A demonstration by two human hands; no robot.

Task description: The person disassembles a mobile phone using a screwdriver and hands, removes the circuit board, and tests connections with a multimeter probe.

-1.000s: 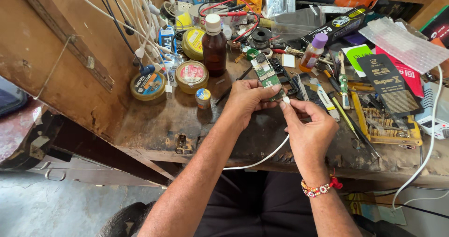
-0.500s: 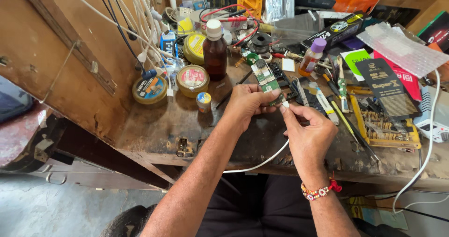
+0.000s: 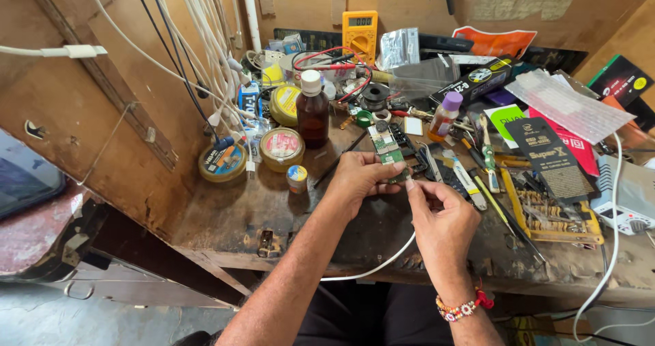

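1. While my left hand (image 3: 359, 181) grips the lower end of a narrow green circuit board (image 3: 386, 149), the board stands tilted up and away from me, just above the worktop (image 3: 225, 216).
2. My right hand (image 3: 440, 213) is closed in a pinch, thumb and forefinger meeting at the board's lower right corner; whether a small part sits between them I cannot tell.
3. Compared with a second ago, both hands hold the same grip and the same spot over the worktop; only my view has shifted slightly, so more of the back wall shows.
4. Behind the board stands a brown bottle (image 3: 313, 112) with a white cap, and left of it lie round tins (image 3: 282, 148) and a small blue-and-yellow pot (image 3: 297, 177).
5. A yellow multimeter (image 3: 359, 33) leans at the back.
6. A white cable (image 3: 372, 269) runs under my forearms, and a beaded bracelet (image 3: 458, 310) sits on my right wrist.
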